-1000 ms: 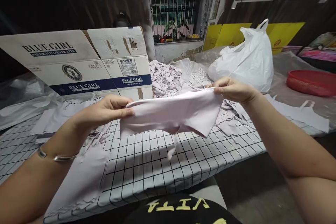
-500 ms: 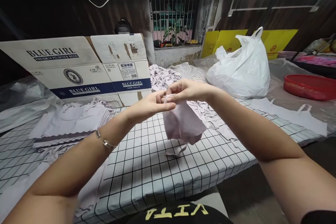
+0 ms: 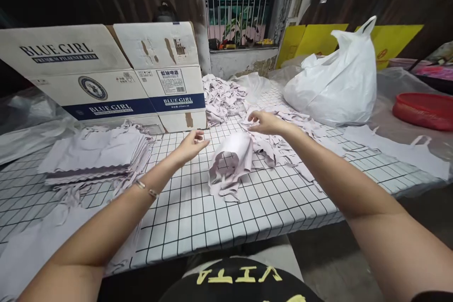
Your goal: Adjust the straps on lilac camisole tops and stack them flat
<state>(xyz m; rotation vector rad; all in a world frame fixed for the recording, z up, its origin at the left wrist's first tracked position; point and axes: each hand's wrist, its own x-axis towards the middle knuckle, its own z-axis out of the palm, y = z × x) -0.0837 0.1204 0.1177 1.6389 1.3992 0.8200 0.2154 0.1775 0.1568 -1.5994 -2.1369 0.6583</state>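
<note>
A pale lilac fabric piece rests on the checked tablecloth, curled into a loose tube with its open end towards me. To its left, my left hand hovers with nothing in it, thumb and fingers apart. My right hand is beyond the tube, over loose lilac fabric pieces, its bent fingers apart from the thumb. Whether its fingertips touch the cloth I cannot tell. At the left lies a stack of lilac strappy tops, and more such garments are spread in front of it.
An upright flattened beer carton stands behind the stack. A heap of lilac scraps lies beside it. Further right are a full white plastic bag, a red basin and a flat lilac top. The table's front edge is near me.
Both hands have let go of the lilac fabric piece, which now rests on the table. My left hand has drawn back left; my right hand has moved right. The view has shifted slightly.
</note>
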